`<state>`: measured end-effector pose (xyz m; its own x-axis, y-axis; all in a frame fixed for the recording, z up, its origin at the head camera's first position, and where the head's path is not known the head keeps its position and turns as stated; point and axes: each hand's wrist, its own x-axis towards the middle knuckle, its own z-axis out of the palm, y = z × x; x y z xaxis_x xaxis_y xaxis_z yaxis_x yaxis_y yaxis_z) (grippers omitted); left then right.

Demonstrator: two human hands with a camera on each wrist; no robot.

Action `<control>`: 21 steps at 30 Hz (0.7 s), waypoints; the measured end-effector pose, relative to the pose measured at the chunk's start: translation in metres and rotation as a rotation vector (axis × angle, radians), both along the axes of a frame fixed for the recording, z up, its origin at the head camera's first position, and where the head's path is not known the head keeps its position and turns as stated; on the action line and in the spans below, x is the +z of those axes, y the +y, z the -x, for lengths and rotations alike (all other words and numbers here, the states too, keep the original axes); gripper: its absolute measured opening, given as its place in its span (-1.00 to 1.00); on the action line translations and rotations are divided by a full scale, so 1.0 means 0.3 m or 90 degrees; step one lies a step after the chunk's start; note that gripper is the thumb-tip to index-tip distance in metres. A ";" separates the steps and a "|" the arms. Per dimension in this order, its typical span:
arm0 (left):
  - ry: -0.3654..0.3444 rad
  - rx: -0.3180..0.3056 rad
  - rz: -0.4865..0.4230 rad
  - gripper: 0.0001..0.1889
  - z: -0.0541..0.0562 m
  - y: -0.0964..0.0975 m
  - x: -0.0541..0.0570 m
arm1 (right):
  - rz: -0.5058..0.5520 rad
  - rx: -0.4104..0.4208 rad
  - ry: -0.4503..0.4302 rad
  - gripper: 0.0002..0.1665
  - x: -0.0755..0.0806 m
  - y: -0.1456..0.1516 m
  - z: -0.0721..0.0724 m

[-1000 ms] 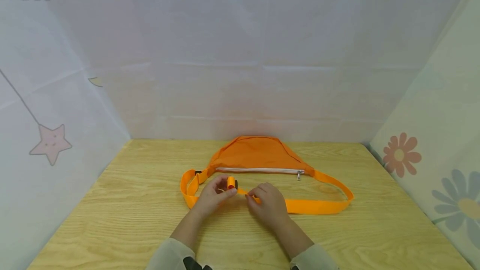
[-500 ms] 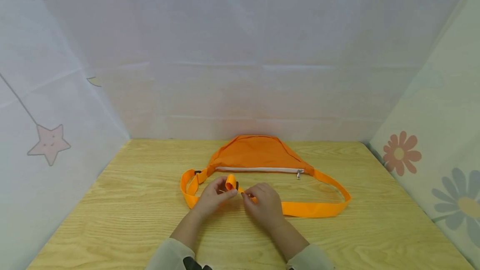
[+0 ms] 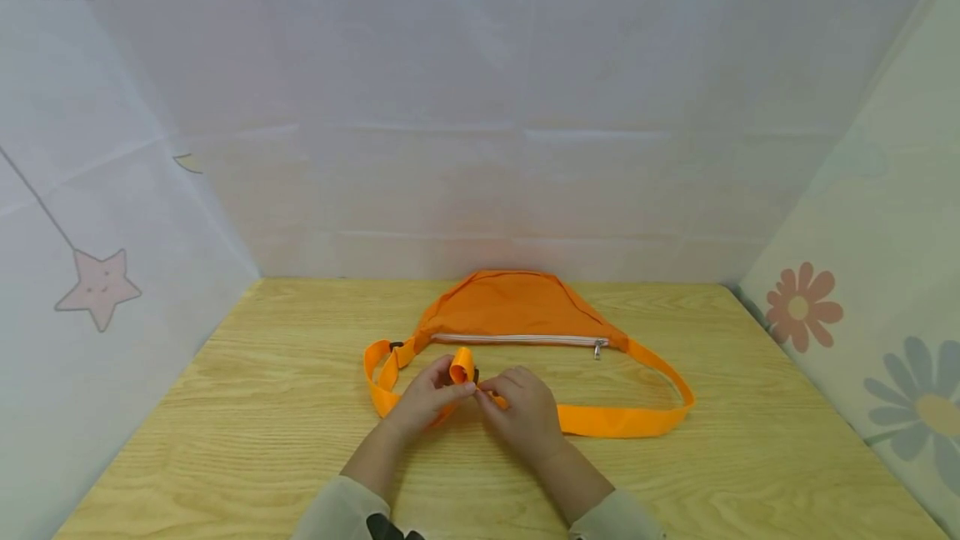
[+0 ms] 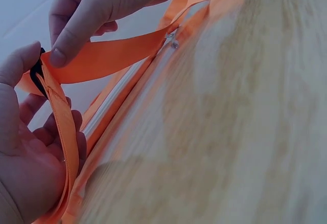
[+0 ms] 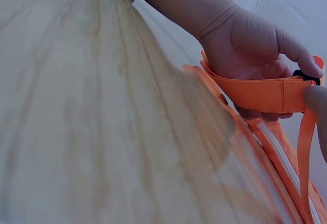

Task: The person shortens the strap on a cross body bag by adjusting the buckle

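Note:
An orange waist bag [image 3: 517, 307] lies on the table, its zipper side towards me. My left hand [image 3: 423, 400] pinches a black plastic buckle [image 4: 37, 74] threaded with the bag's orange strap [image 3: 622, 421]. Above its fingers a short strap loop [image 3: 462, 365] stands up. My right hand [image 3: 523, 413] pinches the strap beside the buckle, thumb on the band in the left wrist view. From there the strap runs under the right hand and curves back to the bag. Folded strap crosses the left palm in the right wrist view.
A second black strap fitting [image 3: 396, 345] sits near the bag's left end. The zipper pull [image 3: 597, 349] hangs at its right end. Behind the wooden table [image 3: 247, 432] rises a pale cloth backdrop [image 3: 480, 123], with printed cloth at both sides.
My right hand has moved left, closer to the left hand and buckle, and the strap's right curve has been drawn left. The small loop has tilted; the left hand has hardly moved.

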<state>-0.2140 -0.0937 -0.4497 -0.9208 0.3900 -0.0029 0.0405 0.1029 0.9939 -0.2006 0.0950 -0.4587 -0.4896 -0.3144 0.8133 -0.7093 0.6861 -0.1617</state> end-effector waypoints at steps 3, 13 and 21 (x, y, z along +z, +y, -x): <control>-0.010 0.008 -0.020 -0.50 0.002 0.000 0.001 | -0.007 0.000 -0.004 -0.80 0.001 0.002 0.000; -0.017 0.092 -0.115 -0.48 0.013 -0.008 0.008 | -0.032 -0.067 -0.081 -0.78 0.004 0.028 -0.003; 0.006 0.096 -0.135 -0.57 0.019 -0.004 -0.001 | -0.013 -0.059 -0.046 -0.83 0.001 0.042 0.006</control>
